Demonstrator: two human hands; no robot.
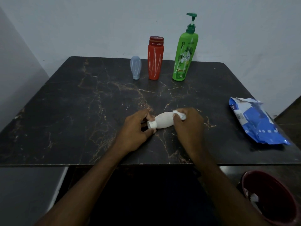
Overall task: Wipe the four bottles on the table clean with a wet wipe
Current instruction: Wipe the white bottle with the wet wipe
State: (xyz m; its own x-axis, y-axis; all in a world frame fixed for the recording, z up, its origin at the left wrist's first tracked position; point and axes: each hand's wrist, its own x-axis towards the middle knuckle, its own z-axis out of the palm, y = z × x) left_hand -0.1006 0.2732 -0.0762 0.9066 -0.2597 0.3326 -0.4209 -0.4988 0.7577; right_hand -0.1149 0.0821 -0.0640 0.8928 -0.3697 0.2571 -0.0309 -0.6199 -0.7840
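Your left hand (136,126) pinches the white bottle's (162,120) cap end steady so your right hand (189,123), gripping the wipe (228,115), can scrub its base.

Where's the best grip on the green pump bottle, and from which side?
Probably the green pump bottle mid-body, wrapped from its right or front: it stands upright, the red bottle stands close on its left and the wall is behind. Avoid the thin pump head; it likely gives.

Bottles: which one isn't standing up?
The white bottle, held sideways in the left hand; the pale blue bottle, red bottle and green pump bottle stand upright at the back.
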